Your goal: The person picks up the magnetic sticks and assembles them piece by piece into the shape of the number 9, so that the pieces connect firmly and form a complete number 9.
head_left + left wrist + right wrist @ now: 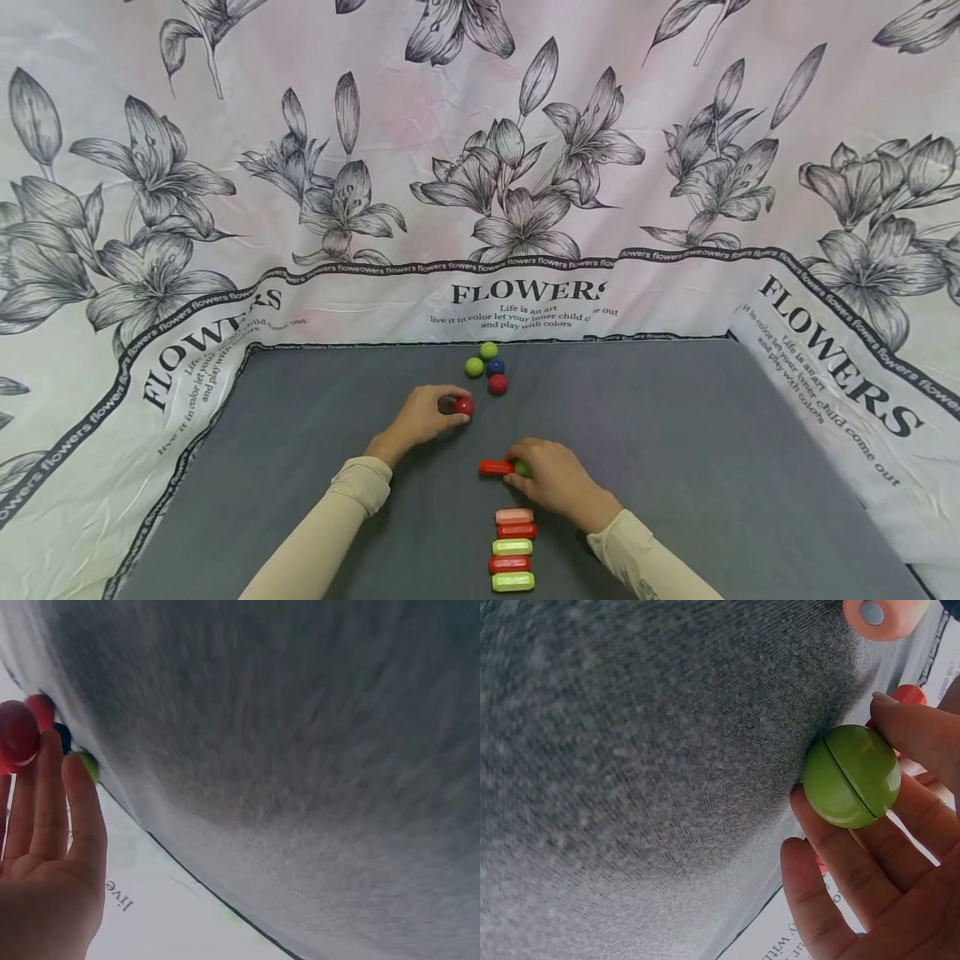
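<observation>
Near the middle of the grey table, my left hand [420, 417] holds a small glossy red ball [464, 407] between thumb and fingers. The left wrist view shows this red ball [19, 733] at the fingertips. To the right and nearer, my right hand [558, 479] pinches a green ball [851, 776] with a seam round it. Just left of that green ball lies a red tube [495, 468], end towards it; whether my fingers also grip the tube I cannot tell.
Beyond the left hand cluster a red ball [497, 384], a blue ball [495, 367] and two green balls [474, 367]. In front of the right hand several short tubes form a column: a pink tube [514, 517], then red and yellow-green ones. Flowered cloth [525, 304] borders the table.
</observation>
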